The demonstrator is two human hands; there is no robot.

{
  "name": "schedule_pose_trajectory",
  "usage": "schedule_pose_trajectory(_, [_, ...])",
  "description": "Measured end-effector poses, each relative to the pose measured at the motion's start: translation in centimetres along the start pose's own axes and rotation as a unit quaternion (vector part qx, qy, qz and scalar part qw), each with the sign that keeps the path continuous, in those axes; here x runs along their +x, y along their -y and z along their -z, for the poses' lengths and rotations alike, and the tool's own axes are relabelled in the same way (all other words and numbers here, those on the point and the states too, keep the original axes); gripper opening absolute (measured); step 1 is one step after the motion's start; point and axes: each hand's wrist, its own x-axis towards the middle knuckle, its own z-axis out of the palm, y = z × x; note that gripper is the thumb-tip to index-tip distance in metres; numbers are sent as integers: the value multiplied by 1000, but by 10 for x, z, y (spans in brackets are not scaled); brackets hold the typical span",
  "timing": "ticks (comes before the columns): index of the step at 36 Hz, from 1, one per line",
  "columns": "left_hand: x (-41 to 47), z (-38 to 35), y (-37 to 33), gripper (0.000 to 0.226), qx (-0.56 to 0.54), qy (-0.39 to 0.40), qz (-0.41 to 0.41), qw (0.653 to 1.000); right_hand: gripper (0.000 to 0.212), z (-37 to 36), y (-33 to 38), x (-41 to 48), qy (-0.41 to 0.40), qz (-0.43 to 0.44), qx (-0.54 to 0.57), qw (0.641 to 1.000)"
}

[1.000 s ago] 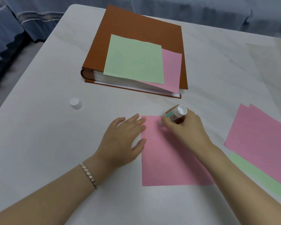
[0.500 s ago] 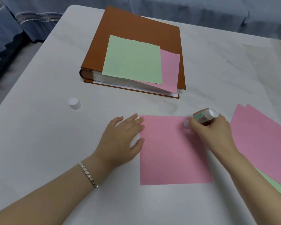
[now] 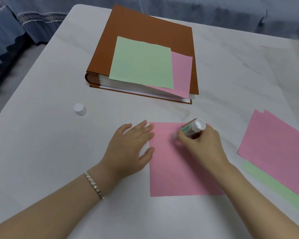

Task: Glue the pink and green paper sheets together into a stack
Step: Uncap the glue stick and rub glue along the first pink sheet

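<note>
White marble-look table (image 3: 41, 152), blue fabric behind it. A brown binder (image 3: 145, 31) sits at the back with a green sheet (image 3: 141, 62) lying over a pink one (image 3: 182, 73). Loose cap (image 3: 80, 109) off to the left (upside down, I think). More pink paper (image 3: 274, 147) on green at right. Left hand (image 3: 129, 145) lies flat with fingers spread, pinning the pink sheet (image 3: 176, 169) by its left edge. Right hand (image 3: 202, 145) is wrapped around the glue stick (image 3: 192, 128), tip down on that sheet.

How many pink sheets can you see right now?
4: one being glued under the hands, one under the green sheet on the binder, two overlapped at right. More may be hidden.
</note>
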Motion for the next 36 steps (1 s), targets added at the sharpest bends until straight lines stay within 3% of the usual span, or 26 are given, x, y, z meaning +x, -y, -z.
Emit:
schedule_pose_trajectory(11, [0, 0, 0, 40, 0, 12, 6, 1000, 7, 34, -22, 2, -55, -40, -32, 997])
schedule_pose_trajectory(14, [0, -1, 0, 39, -2, 5, 3, 1000, 8, 38, -18, -1, -78, -37, 4, 996])
schedule_pose_trajectory(23, [0, -1, 0, 38, -2, -13, -7, 1000, 10, -3, 5, -15, 37, 3, 45, 998])
schedule_pose_trajectory(36, [0, -1, 1, 38, 2, -1, -3, 1000, 8, 19, -18, -14, -19, -19, 24, 999])
